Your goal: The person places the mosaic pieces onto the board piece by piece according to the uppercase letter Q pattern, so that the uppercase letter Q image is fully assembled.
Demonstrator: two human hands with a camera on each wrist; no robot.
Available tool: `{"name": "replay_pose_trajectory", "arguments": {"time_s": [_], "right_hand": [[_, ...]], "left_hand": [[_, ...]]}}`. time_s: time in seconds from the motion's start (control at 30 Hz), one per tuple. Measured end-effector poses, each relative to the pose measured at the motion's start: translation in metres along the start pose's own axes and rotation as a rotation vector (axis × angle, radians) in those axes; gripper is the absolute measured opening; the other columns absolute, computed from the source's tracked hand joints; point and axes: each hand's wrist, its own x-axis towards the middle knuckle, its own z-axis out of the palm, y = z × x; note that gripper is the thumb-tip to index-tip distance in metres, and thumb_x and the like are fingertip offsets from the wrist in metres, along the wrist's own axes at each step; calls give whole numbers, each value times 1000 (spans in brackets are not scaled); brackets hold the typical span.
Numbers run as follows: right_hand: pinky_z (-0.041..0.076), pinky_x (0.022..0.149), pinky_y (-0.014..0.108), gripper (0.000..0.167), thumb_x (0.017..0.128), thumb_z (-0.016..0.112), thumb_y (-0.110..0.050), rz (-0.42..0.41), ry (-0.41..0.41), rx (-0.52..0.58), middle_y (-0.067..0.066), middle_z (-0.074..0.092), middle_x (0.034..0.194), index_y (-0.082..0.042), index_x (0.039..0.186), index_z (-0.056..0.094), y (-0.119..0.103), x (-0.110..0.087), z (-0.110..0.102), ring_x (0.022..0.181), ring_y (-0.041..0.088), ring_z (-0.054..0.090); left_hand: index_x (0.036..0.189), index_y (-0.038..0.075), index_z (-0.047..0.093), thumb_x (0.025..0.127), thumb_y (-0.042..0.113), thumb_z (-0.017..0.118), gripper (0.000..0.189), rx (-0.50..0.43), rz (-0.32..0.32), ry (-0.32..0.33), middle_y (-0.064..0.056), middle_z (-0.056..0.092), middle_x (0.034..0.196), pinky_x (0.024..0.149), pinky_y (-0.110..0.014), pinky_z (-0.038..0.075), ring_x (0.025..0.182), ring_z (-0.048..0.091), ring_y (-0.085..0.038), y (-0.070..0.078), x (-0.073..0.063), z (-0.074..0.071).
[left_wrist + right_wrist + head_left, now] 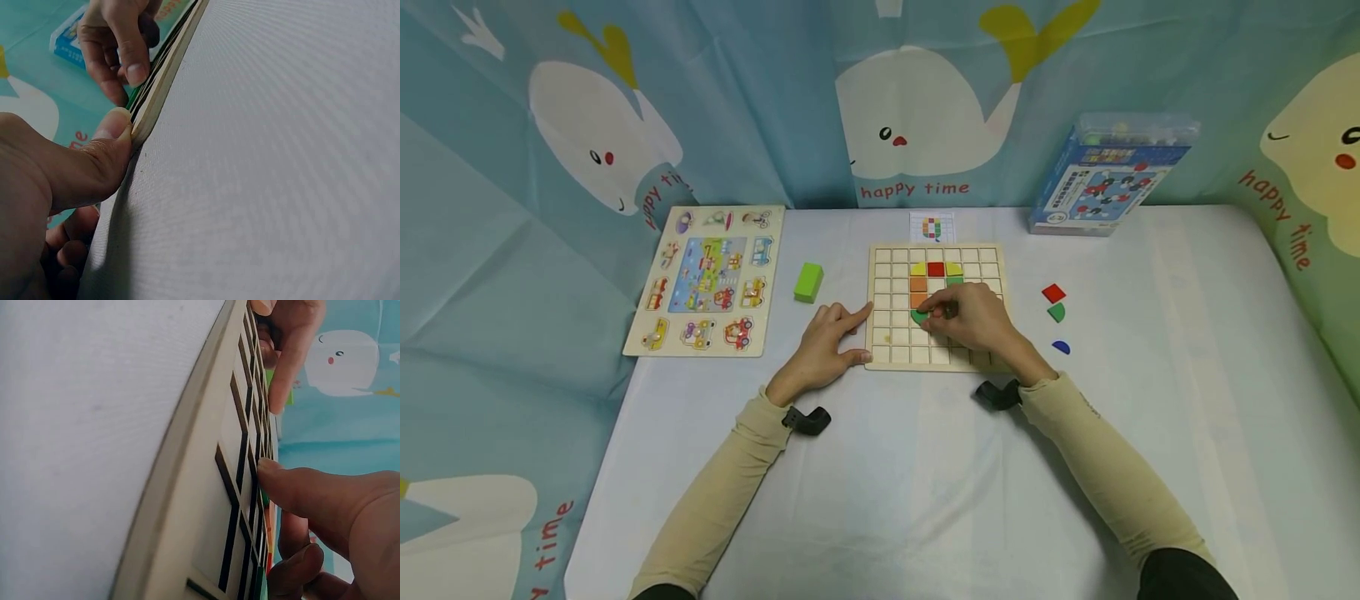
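Near the middle of the wooden board (900, 339), I see the right hand (976, 317) with its thumb and finger pinched on a green piece (917, 317) at the grid. The left hand (826, 343) has its thumb and pointing finger spread apart, touching the board's left edge, with the thumb by the near corner. Farther up the grid sit a red square (936, 269) and two orange squares (918, 285). I see a green block (808, 283) left of the board, a puzzle (673, 321) by the table's (917, 500) far left corner, and a blue box (1108, 183) at its far edge.
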Motion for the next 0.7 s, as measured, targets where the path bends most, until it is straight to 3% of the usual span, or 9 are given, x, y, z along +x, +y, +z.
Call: {"name": "replay_pose_trajectory", "arguments": {"time_s": [0.33,0.5,0.7], "right_hand": [[48,68,32,22,86,90,-17,-20,26,49,4,71,85,-9,106,84,7,-9,-14,75,19,62],[47,65,27,24,88,89,-17,25,53,41,6,72,87,-7,109,84,23,-18,-38,70,18,63],[46,64,27,28,92,85,-20,118,106,-21,12,74,95,-6,116,81,45,-32,-77,76,21,63]], "left_hand": [[159,6,48,87,19,87,83,1,7,3,-9,51,100,84,-34,27,90,34,-21,0,0,2],[159,6,48,87,19,87,83,6,11,8,-8,51,100,84,-34,27,90,34,-21,-1,-1,2],[159,5,48,87,19,86,82,13,16,11,-8,50,100,84,-33,27,91,34,-22,-1,-1,2]]}}
